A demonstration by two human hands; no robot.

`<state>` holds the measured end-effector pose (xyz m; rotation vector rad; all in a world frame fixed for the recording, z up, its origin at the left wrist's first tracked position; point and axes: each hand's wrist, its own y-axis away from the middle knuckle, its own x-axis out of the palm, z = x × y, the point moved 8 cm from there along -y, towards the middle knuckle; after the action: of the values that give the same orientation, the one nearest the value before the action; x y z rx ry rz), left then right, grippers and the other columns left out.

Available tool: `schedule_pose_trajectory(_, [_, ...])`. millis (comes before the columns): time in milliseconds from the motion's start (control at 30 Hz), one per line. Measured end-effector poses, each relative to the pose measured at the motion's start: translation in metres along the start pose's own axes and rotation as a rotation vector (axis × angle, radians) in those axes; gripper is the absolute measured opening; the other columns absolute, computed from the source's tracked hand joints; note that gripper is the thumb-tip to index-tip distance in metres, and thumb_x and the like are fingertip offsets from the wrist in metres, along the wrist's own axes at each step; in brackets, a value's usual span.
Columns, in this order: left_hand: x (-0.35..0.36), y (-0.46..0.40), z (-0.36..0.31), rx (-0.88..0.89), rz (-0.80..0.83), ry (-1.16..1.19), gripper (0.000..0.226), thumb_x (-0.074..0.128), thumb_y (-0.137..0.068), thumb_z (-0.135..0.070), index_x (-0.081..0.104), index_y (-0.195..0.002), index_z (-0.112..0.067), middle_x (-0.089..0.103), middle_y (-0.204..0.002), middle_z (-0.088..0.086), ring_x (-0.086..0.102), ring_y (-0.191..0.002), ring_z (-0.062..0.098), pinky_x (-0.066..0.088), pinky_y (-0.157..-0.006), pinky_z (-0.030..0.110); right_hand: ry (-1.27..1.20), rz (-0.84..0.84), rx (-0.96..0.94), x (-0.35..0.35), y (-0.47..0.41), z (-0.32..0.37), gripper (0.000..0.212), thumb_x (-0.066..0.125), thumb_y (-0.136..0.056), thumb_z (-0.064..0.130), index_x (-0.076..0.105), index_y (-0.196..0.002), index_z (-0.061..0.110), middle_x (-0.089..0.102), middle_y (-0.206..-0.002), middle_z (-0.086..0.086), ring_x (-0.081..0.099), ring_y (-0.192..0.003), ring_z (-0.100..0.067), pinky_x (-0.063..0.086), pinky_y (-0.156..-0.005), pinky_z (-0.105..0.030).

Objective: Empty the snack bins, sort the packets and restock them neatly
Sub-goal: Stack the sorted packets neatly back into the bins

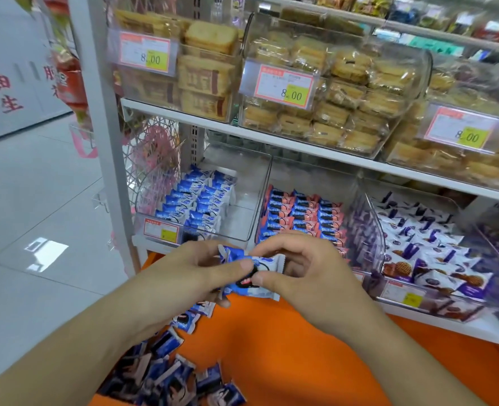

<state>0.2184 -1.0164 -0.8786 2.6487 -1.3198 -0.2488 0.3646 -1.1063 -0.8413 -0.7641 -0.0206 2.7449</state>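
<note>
- Sitting half filled at the shelf's left end: clear bin (243,200), blue packets rowed along its left side, right side bare.
- Lying loose on the orange surface (286,361), near its left edge: unsorted blue packets (166,373).
- Pinching one blue packet (254,273) together, long axis left-right, just below the bin's front edge: left hand (189,276) and right hand (301,273), equally near.

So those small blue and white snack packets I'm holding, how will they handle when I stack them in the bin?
The small blue and white snack packets look light: the left hand and right hand pinch a few with fingertips alone. Their glossy film probably slides easily, as the loose pile sprawled on the orange surface suggests. Packed rows in the clear plastic bin stand up, so support them sideways.
</note>
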Motion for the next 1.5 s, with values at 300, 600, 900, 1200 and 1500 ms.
schedule_pose_trajectory(300, [-0.004, 0.007, -0.004, 0.058, 0.019, 0.052, 0.026, 0.073, -0.095, -0.031, 0.075, -0.119, -0.024, 0.074, -0.121, 0.005, 0.07, -0.114, 0.026, 0.057, -0.1, 0.048, -0.12, 0.047, 0.18, 0.008, -0.001, -0.016, 0.038, 0.081, -0.088, 0.046, 0.063, -0.122, 0.048, 0.064, -0.125, 0.021, 0.067, -0.109, -0.005, 0.056, -0.098, -0.037])
schedule_pose_trajectory(600, [-0.015, 0.009, -0.019, 0.093, -0.042, -0.316, 0.039, 0.079, -0.085, -0.05, 0.066, -0.122, -0.049, 0.071, -0.114, -0.025, 0.069, -0.106, 0.0, 0.055, -0.095, 0.031, -0.205, 0.079, 0.196, 0.015, -0.002, -0.014, 0.012, 0.076, -0.096, 0.025, 0.073, -0.108, 0.024, 0.078, -0.108, 0.003, 0.074, -0.096, -0.024, 0.062, -0.083, -0.044])
schedule_pose_trajectory(900, [-0.05, -0.036, -0.04, 0.115, 0.044, -0.656, 0.041, 0.085, -0.077, -0.051, 0.068, -0.112, -0.042, 0.076, -0.098, -0.011, 0.074, -0.088, 0.011, 0.06, -0.088, 0.043, -0.145, 0.055, 0.16, 0.013, -0.035, -0.016, 0.032, 0.08, -0.09, 0.04, 0.069, -0.119, 0.039, 0.072, -0.119, 0.019, 0.068, -0.113, -0.003, 0.054, -0.105, -0.036])
schedule_pose_trajectory(1200, [-0.105, -0.211, -0.073, 0.352, -0.209, -0.944, 0.052, 0.083, -0.08, -0.052, 0.067, -0.125, -0.031, 0.071, -0.113, -0.012, 0.067, -0.102, 0.008, 0.054, -0.094, 0.029, 0.536, 0.141, 0.001, -0.005, -0.102, -0.042, 0.07, 0.057, -0.102, 0.054, 0.014, -0.158, 0.061, -0.003, -0.157, 0.052, -0.011, -0.145, 0.025, 0.002, -0.121, -0.014])
schedule_pose_trajectory(1500, [-0.086, -0.332, -0.039, 0.381, -0.138, -1.07, 0.044, 0.082, -0.084, -0.03, 0.063, -0.123, -0.027, 0.068, -0.121, -0.005, 0.063, -0.109, 0.019, 0.041, -0.081, 0.022, 0.629, 0.113, -0.129, -0.001, -0.119, -0.066, 0.067, 0.057, -0.092, 0.064, 0.023, -0.15, 0.066, -0.004, -0.157, 0.049, -0.009, -0.149, 0.019, -0.002, -0.112, -0.004])
